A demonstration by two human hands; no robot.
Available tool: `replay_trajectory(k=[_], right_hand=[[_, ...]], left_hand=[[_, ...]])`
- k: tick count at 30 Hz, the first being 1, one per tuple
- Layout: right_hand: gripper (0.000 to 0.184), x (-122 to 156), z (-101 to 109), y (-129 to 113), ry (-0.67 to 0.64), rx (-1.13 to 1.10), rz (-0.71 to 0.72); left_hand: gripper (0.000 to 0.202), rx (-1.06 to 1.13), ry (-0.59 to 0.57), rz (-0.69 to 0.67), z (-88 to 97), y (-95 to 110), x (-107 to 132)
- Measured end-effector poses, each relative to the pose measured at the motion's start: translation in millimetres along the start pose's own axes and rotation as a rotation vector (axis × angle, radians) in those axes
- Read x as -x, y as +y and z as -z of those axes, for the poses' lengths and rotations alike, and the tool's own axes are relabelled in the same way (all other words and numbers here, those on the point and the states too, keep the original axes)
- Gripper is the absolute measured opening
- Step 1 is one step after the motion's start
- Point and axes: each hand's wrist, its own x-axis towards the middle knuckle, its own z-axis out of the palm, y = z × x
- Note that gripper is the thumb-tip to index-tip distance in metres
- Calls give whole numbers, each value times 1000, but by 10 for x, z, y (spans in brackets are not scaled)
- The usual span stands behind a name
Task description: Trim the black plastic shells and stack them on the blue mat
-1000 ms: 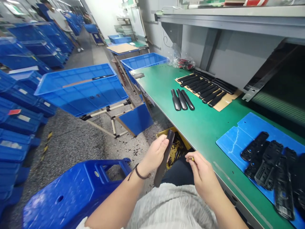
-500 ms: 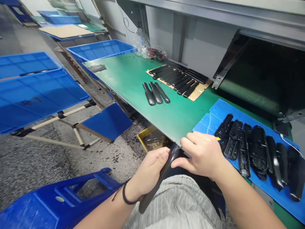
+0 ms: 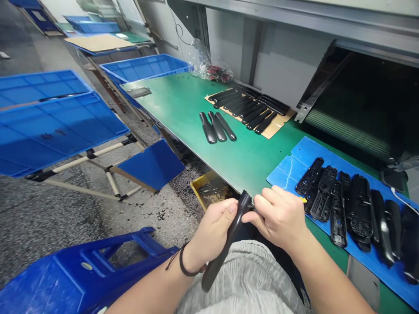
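My left hand [image 3: 216,229] is closed around a long black plastic shell [image 3: 225,248], shaped like a handle, which slants from my lap up toward the table edge. At its upper end my right hand [image 3: 278,216] is closed on a small knife. Only a bit of thin metal blade [image 3: 251,207] beside the shell and a yellow end [image 3: 304,200] behind the fist show; the rest is hidden in my fingers. Blade and shell meet or nearly meet; I cannot tell which.
Three glossy black shells [image 3: 218,127] lie on the green table [image 3: 170,104]. Behind them, more rest on cardboard [image 3: 275,130]. Several black parts [image 3: 337,213] lie on a blue sheet [image 3: 283,174]. Below the edge stands a yellow bin [image 3: 197,185]; a blue stool [image 3: 62,270] is at left.
The shell has tilted slightly and its upper end has come up and to the right. Both hands have shifted a little right, still holding. The view has turned slightly.
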Motion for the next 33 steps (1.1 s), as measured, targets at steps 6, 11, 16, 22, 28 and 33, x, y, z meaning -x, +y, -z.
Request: replay_trajectory(k=[6,11,16,22,28,33], right_hand=[[56,80,-84,-104,0,-35,-75],[59,97,-143,-219,-38,-93,-64],[65,131,-187,-372,-74,-161,-47],[63,181,-214,-449,-96,-175,-22],[62,204,-242,-459,-69,-118,5],[61,254,-324,-535,-39,-93,22]], left_hand=[[53,41,29,7,-59,10,-54],[56,-13,96,-10,-52,23,-108],[56,65,181,10,-44,89,-169],[57,96,233,-6,-34,139,-215],[57,131,228,25,-27,92,-249],[57,159,262,38,9,88,-263]])
